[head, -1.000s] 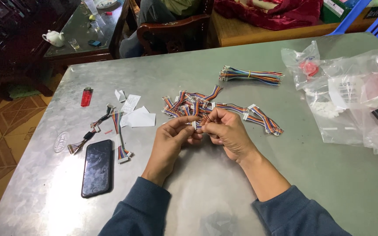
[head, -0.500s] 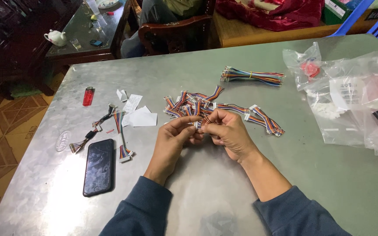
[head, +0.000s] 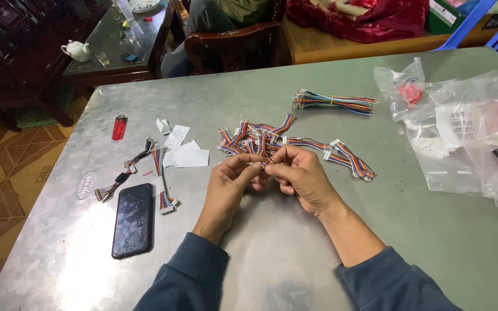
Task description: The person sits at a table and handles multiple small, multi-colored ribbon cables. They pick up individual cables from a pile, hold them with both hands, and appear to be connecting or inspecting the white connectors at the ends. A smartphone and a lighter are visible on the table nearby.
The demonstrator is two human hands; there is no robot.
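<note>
My left hand [head: 229,184] and my right hand [head: 300,175] meet fingertip to fingertip above the metal table [head: 295,247], both pinching a short multicoloured ribbon cable [head: 264,163] with a small connector. Just beyond my fingers lies a loose pile of similar rainbow cables [head: 272,140] with white connectors. Further back sits a bundle of coloured wires [head: 335,102] held by a band. The part of the cable inside my fingers is hidden.
A black phone [head: 132,219] lies at the left, with a few cable pieces [head: 159,173], paper scraps [head: 185,154] and a red lighter [head: 119,126] near it. Clear plastic bags [head: 462,126] fill the right side. A wooden chair [head: 231,49] with a seated person stands behind the table.
My hands stay together over the same spot, with only small finger movements on the cable. Nothing else on the table has moved.
</note>
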